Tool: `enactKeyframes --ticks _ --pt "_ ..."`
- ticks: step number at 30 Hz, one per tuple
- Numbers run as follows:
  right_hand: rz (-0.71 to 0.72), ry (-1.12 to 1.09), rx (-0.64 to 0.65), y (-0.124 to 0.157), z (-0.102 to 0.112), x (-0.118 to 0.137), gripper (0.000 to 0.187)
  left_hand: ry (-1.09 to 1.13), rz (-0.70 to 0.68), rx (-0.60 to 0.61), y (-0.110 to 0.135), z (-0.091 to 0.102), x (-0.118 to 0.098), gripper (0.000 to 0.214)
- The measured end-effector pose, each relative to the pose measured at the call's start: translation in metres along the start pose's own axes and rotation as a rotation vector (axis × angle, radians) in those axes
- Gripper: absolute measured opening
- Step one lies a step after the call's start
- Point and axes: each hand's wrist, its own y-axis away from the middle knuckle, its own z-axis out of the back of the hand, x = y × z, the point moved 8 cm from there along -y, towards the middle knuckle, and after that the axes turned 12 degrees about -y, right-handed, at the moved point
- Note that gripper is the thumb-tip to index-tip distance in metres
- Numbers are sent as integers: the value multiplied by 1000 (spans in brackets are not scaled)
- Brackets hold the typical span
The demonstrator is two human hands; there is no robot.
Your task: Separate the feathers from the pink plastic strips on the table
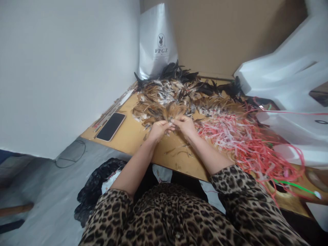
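A big heap of brown, white and black feathers (179,97) lies on a yellow-brown table (130,136). At the near edge of the heap my left hand (159,130) and my right hand (185,125) meet, fingers curled and pinched on a small bunch of brown feathers (171,116). Both forearms reach up from leopard-print sleeves.
A black phone (111,126) lies on the table to the left, beside thin sticks along the white wall. A tangle of red and pink plastic strips (246,143) spreads to the right. A silver PPGZ bag (157,41) stands behind; white bags (289,75) at right; a black bag (102,181) under the table.
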Motion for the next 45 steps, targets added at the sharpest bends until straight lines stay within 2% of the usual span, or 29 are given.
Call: enactKeyframes --ticks 3,9,12,14,21,28,31,35,37,39,42,45 --pt "48 60 33 0 -1 3 26 -59 -20 -19 -1 3 0 22" --pt "138 240 212 -2 -6 14 25 -206 -92 -51 -2 8 -4 20" --pt "134 256 352 2 -14 19 24 -303 -119 -45 0 6 -8 19" --pt "154 240 385 5 -17 23 24 -338 -125 -39 2 3 -10 19" --pt "153 170 330 7 -14 27 27 -321 -105 20 5 -3 -10 27" --pt "98 130 325 7 -15 24 29 -368 -157 4 5 -2 -14 28" --pt "50 57 216 0 -6 21 28 -288 -130 -25 3 2 -12 28" --pt "42 63 66 -15 18 24 28 -12 -48 -108 1 12 -7 22" --pt "105 164 67 -19 24 29 26 109 -1 -105 0 14 -4 19" --pt "203 287 115 -17 21 34 25 195 26 -76 -2 13 -2 16" --pt "403 507 221 -3 4 41 28 275 14 -32 -2 11 -2 13" --pt "621 831 325 17 -18 44 28 300 4 -16 -2 9 -1 12"
